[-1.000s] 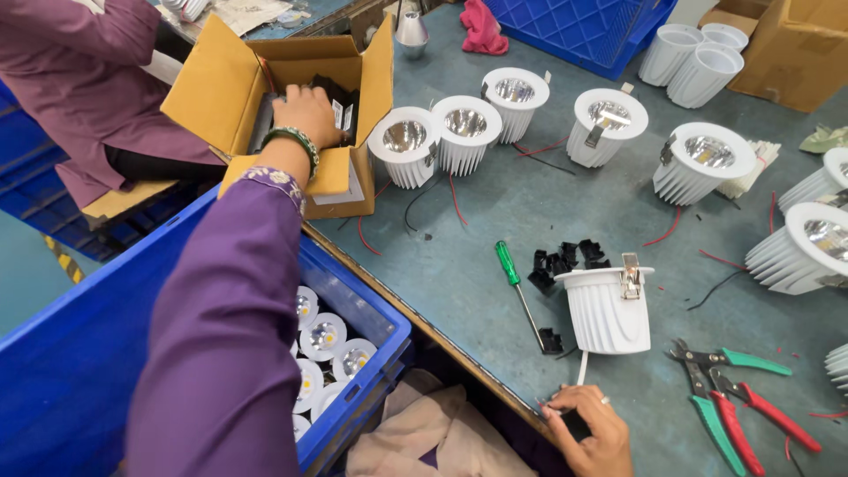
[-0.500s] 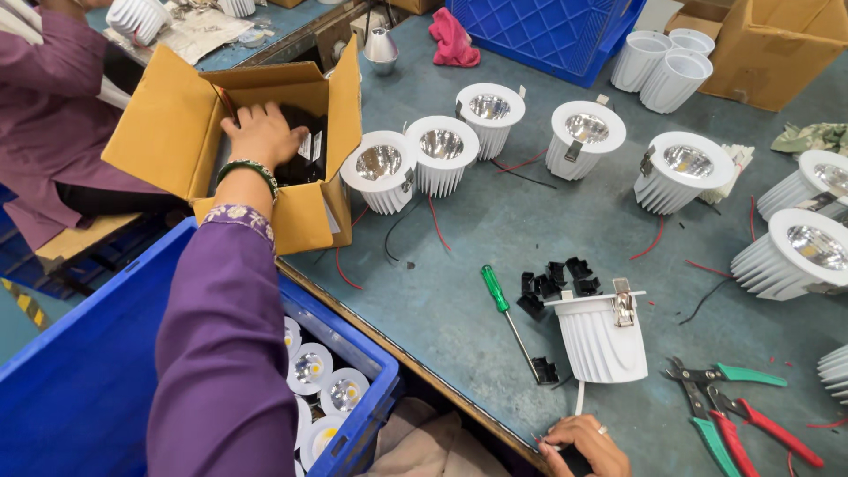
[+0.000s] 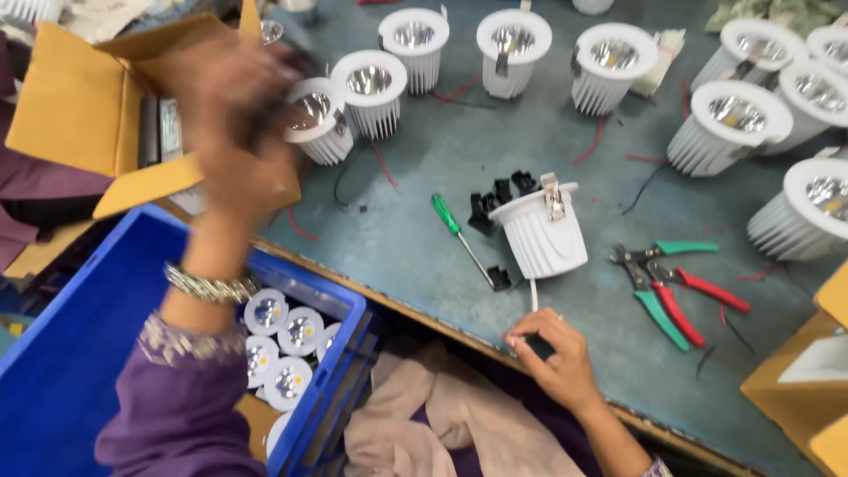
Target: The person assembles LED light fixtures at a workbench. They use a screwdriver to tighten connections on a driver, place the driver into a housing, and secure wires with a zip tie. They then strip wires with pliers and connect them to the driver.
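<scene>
- Head view: left hand (image 3: pixel 231 132) is blurred above the cardboard box (image 3: pixel 79 110); I cannot tell its grip.
- Right hand (image 3: pixel 552 358) pinches a small black part (image 3: pixel 537 346) at the worktop (image 3: pixel 406 238) edge, below the white lamp housing (image 3: pixel 541 234); best kept steady there.

Grey-green bench (image 3: pixel 424 238), white downlights (image 3: pixel 539 231), green screwdriver (image 3: pixel 458 230), pliers (image 3: pixel 658 287)

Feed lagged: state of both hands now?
Left hand: blurred, something dark in it; grip cannot be told.
Right hand: closed on a small black part.
</scene>
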